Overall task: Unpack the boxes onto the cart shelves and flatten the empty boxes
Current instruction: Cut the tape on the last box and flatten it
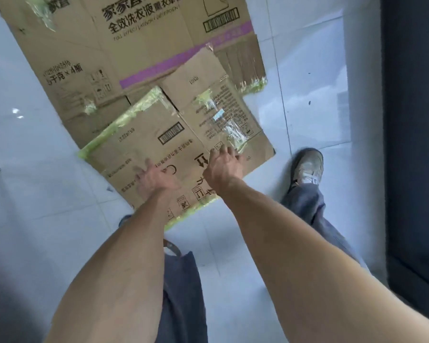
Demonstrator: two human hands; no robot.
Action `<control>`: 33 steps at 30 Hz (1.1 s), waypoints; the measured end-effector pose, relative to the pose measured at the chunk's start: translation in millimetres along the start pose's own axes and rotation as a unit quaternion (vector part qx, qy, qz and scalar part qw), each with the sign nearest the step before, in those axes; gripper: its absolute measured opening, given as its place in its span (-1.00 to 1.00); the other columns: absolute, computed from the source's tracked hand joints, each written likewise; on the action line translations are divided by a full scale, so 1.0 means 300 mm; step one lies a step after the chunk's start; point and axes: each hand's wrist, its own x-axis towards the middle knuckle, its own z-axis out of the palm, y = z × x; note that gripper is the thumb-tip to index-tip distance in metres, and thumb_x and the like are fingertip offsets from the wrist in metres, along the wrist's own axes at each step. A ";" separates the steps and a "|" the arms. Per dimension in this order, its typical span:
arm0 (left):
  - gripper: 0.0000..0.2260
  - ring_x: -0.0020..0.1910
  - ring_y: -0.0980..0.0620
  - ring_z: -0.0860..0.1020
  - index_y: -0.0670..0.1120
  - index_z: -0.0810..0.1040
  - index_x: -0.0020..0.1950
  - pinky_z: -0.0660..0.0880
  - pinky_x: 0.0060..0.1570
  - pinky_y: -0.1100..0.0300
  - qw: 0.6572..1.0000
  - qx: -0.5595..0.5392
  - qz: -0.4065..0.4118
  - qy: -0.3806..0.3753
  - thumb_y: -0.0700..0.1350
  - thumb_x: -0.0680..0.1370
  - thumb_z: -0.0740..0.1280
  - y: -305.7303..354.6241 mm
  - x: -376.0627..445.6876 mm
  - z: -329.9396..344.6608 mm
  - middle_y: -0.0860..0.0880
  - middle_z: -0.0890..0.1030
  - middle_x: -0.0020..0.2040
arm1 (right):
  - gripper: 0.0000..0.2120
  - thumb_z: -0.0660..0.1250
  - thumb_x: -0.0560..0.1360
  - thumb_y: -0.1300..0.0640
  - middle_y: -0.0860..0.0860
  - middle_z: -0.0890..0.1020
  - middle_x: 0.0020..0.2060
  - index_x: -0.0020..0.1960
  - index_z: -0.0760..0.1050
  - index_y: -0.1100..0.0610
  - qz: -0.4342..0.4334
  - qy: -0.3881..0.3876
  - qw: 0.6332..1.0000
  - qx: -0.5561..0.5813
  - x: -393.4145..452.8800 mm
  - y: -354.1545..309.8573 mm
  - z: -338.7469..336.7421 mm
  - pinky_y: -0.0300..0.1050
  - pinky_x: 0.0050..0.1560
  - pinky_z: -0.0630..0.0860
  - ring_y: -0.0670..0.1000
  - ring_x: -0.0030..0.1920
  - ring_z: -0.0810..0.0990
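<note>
Small flattened box (159, 144) lies flat on the floor, overlapping the near edge of a bigger flattened detergent box (104, 58) behind it. Its long axis runs diagonal, from near-left up to far-right, w/ green tape along the left and near edges.

Both hands are on top of the small box, near its near edge. Left hand (154, 179) sits toward the box's middle-left, fingers spread and fairly straight, pressing flat, no grip. Right hand (223, 167) is further along toward the box's right end, just beside the clear-tape patch; fingers bent some, tips on the card, nothing visibly pinched, reads as pressing not holding.

Judgement: flattening step about done for this one. Right hand is nearer the box's free right corner, left nearer the taped left edge, so any squaring onto the big box would likely be a push away along that diagonal.

Outward: a shoe (307, 167) on the white tile floor (307, 95) right of the box, well apart from it. Cart not in view.
</note>
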 end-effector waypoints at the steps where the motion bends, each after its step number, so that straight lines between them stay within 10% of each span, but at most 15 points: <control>1: -0.59 0.24 -0.24 0.45 -0.13 0.31 0.45 0.41 0.00 -0.04 1.000 0.011 0.003 -0.004 -0.13 0.60 0.23 -0.019 0.027 0.005 -0.30 0.37 0.33 | -0.64 0.00 0.62 0.16 0.23 0.15 0.52 0.37 0.32 0.20 -0.001 0.012 1.000 -0.010 0.015 0.015 0.000 0.24 0.49 0.14 0.22 0.53 0.11; 10: -0.50 0.27 -0.28 0.44 -0.17 0.22 0.47 0.47 0.22 -0.14 0.981 -0.093 -0.134 -0.102 -0.02 0.60 0.27 -0.316 0.169 0.284 -0.31 0.32 0.38 | -0.48 -0.04 0.64 0.17 0.27 -0.12 0.56 0.59 -0.01 0.14 0.016 -0.021 0.997 -0.074 0.168 -0.057 0.258 0.23 0.49 0.16 0.28 0.56 -0.04; 17: -0.01 0.36 -0.38 0.38 -0.17 -0.27 0.58 0.38 0.27 -0.22 0.939 -0.202 -0.267 -0.080 0.22 0.52 0.36 -0.479 0.323 0.463 -0.40 0.27 0.42 | -0.16 0.30 0.49 0.22 0.29 -0.14 0.56 0.60 -0.13 0.05 0.130 0.206 0.969 -0.029 0.461 -0.014 0.366 0.26 0.51 -0.02 0.27 0.57 -0.09; 23: 0.09 0.39 -0.37 0.36 -0.08 -0.18 0.61 0.35 0.33 -0.21 0.927 -0.276 -0.247 -0.050 0.23 0.40 0.50 -0.503 0.426 0.501 -0.32 0.33 0.43 | 0.27 0.54 0.27 -0.25 0.35 -0.17 0.53 0.57 -0.34 -0.02 0.180 0.185 0.966 0.022 0.618 0.056 0.273 0.30 0.48 -0.07 0.31 0.55 -0.14; 33: 0.01 0.26 -0.45 0.41 0.00 -0.02 0.55 0.35 0.24 -0.33 0.947 -0.205 -0.246 0.005 0.25 0.33 0.53 -0.505 0.426 0.504 -0.41 0.37 0.30 | 0.24 0.42 0.26 -0.45 0.35 -0.05 0.54 0.60 -0.21 0.07 0.202 0.212 0.946 0.142 0.690 0.162 0.171 0.20 0.53 0.00 0.29 0.56 -0.03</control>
